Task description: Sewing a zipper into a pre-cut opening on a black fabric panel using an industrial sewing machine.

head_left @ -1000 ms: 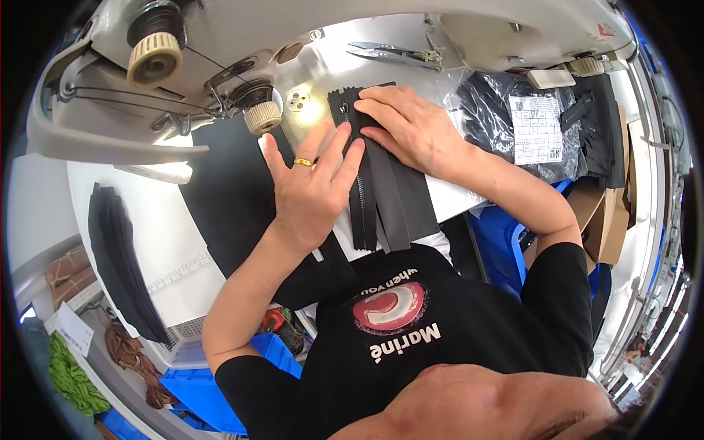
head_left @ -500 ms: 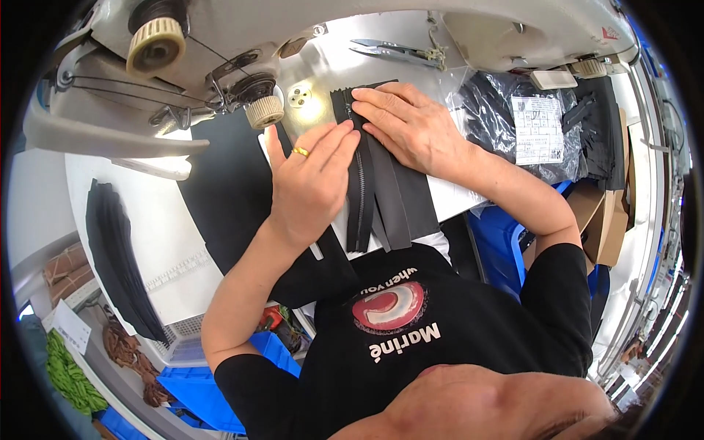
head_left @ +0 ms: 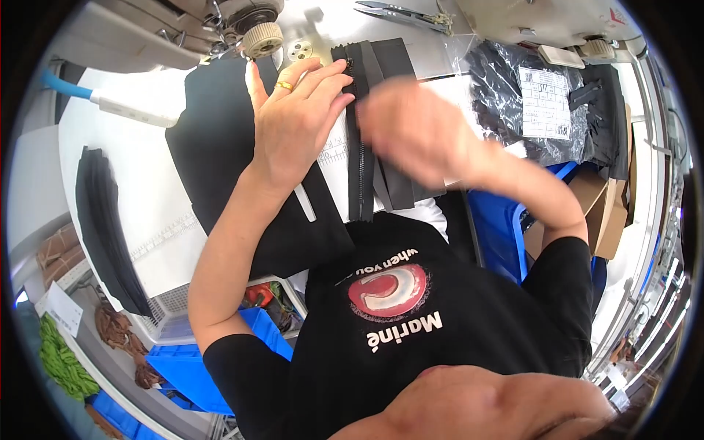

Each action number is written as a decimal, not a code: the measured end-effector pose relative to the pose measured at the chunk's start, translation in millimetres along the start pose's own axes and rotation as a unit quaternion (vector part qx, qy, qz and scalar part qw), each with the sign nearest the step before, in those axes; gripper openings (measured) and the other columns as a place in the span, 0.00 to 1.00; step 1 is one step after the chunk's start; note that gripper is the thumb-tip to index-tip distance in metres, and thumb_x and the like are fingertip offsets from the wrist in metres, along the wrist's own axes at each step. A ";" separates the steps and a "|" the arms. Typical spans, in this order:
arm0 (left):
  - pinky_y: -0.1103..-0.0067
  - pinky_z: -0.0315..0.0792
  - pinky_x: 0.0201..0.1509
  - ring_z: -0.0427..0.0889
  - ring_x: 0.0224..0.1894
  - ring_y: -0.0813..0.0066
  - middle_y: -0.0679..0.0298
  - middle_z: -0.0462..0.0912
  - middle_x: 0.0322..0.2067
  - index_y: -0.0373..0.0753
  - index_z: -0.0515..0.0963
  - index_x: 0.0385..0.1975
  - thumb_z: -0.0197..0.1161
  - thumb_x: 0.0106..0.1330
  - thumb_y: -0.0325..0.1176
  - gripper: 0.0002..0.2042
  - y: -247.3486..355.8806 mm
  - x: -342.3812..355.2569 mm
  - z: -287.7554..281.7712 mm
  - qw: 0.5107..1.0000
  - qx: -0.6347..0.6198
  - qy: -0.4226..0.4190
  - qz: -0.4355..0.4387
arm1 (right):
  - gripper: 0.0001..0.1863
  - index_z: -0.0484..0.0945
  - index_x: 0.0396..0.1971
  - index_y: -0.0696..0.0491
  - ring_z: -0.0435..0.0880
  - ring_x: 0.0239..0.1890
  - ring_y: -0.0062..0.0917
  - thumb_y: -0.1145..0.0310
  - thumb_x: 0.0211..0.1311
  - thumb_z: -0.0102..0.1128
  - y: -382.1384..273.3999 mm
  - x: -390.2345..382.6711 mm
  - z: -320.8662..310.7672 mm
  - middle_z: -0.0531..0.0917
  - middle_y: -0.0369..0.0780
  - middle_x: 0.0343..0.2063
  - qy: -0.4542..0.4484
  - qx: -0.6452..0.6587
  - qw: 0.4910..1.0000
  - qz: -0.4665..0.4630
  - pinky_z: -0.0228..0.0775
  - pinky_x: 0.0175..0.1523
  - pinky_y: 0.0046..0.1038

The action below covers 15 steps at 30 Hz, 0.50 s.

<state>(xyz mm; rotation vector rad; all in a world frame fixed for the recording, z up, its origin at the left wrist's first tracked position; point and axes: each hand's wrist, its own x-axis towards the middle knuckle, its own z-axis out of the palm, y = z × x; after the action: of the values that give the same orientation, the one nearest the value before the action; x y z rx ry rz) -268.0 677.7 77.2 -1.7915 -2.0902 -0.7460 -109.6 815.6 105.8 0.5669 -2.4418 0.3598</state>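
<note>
The bare right hand (head_left: 414, 132) has left the upper end of the long black metal-toothed zipper (head_left: 361, 176), moved back toward the body and now shows blurred, fingers curled, baring the top of the flat dark-grey strip (head_left: 372, 62). The pale metal sewing-machine head (head_left: 139, 33) sits higher in view, and a light-blue round tube (head_left: 66, 84) has appeared at left

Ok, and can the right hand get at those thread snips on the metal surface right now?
Probably yes. The blurred right hand is near the snips, with only flat black fabric and bare metal surface apparently between them; no upright obstacle shows there.
</note>
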 end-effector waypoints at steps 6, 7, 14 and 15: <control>0.50 0.43 0.68 0.75 0.55 0.77 0.81 0.83 0.42 0.50 0.84 0.35 0.64 0.60 0.33 0.05 -0.3 -1.3 0.3 1.000 0.021 0.016 0.017 | 0.13 0.77 0.34 0.63 0.82 0.40 0.37 0.75 0.46 0.61 -74.1 -9.9 3.1 0.80 0.47 0.36 -0.117 0.063 0.989 0.061 0.78 0.42 0.33; 0.51 0.42 0.68 0.74 0.56 0.77 0.82 0.83 0.40 0.50 0.84 0.35 0.65 0.59 0.33 0.06 -0.9 -2.0 1.8 0.999 0.025 0.025 0.028 | 0.13 0.77 0.35 0.63 0.83 0.38 0.36 0.75 0.46 0.62 -74.7 -9.3 0.7 0.81 0.47 0.36 -0.098 0.092 0.987 0.084 0.78 0.41 0.33; 0.48 0.44 0.67 0.74 0.56 0.76 0.83 0.83 0.41 0.50 0.84 0.36 0.66 0.59 0.33 0.06 -4.2 -3.1 2.0 0.999 0.025 0.028 0.033 | 0.12 0.80 0.32 0.62 0.85 0.43 0.38 0.79 0.44 0.69 -64.3 -26.7 -23.3 0.85 0.47 0.37 0.011 0.099 0.989 0.112 0.81 0.44 0.32; 0.47 0.44 0.67 0.74 0.56 0.76 0.83 0.83 0.41 0.50 0.84 0.36 0.66 0.59 0.33 0.07 -3.0 -1.9 1.2 0.999 0.025 0.024 0.032 | 0.12 0.80 0.32 0.63 0.85 0.44 0.38 0.80 0.45 0.69 -66.7 -36.0 -17.4 0.85 0.46 0.38 0.001 0.099 0.988 0.119 0.80 0.44 0.32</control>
<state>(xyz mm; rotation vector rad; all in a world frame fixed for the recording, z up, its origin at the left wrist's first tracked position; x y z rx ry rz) -270.4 676.5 74.7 -1.7869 -1.9920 -0.7061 -43.1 775.3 105.5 0.3556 -2.4929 0.7054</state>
